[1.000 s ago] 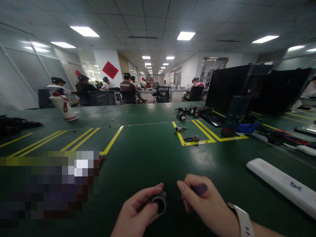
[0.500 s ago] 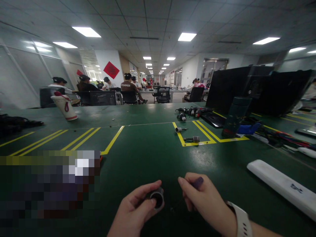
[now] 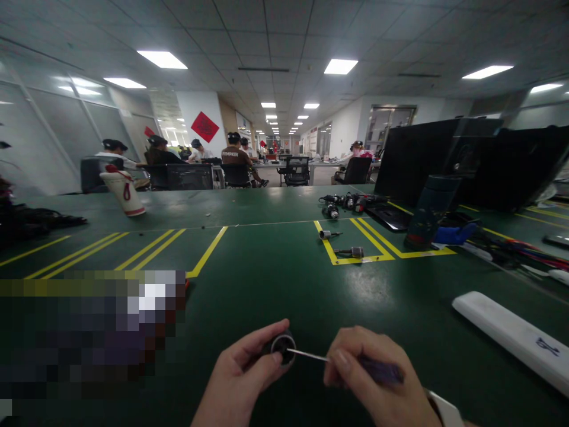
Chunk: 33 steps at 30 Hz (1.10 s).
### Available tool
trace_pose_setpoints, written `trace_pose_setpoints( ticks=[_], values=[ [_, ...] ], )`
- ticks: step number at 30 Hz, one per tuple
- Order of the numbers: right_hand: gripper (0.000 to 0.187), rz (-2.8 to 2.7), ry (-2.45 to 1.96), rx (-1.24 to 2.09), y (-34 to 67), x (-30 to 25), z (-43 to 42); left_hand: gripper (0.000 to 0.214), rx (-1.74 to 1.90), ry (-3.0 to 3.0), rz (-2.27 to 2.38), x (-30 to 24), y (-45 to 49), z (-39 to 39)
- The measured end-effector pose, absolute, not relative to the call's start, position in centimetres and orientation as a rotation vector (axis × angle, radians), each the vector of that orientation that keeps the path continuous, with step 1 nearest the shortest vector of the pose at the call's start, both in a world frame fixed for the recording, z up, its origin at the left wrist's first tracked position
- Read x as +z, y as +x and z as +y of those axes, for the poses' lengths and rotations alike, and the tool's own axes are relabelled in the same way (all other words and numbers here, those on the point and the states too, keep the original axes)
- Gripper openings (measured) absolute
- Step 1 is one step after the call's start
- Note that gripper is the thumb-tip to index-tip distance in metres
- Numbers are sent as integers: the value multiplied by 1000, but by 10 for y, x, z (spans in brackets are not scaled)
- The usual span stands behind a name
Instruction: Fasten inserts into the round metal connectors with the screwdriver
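My left hand [image 3: 242,373] grips a short hollow metal cylinder, a cup-shaped hole saw [image 3: 290,340], between thumb and fingers, with its round mouth facing me. My right hand [image 3: 367,353] is closed around a screwdriver [image 3: 380,370] with a dark purple handle. The thin shaft runs leftward, and its end reaches into the mouth of the hole saw. Whether the tip touches anything inside cannot be seen. Farther up the green table [image 3: 267,273], two similar hole saws with shanks lie beside yellow tape, a smaller one [image 3: 325,235] and a larger one [image 3: 355,252].
A long white case [image 3: 511,338] lies at the right. Behind it stand a dark bottle [image 3: 431,207] and black monitors [image 3: 413,154]. Power tools with cords [image 3: 342,203] sit at the back. A white cup [image 3: 124,193] stands far left. Several people sit beyond the table.
My right hand has turned and lowered the screwdriver, so its shaft now points into the hole saw's mouth. The left hand keeps its hold. The view has shifted slightly.
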State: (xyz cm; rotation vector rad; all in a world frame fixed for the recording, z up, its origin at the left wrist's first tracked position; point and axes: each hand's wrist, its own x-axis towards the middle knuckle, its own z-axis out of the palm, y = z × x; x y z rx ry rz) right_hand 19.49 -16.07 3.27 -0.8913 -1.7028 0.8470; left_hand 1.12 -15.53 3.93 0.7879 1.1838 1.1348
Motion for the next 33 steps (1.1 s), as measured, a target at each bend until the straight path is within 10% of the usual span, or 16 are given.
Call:
trace_pose_setpoints(
  ticks=[33],
  values=[
    [31, -2048, -561, 114, 183, 29, -162, 21, 1073, 1262, 1282, 31, 7, -153]
  ],
)
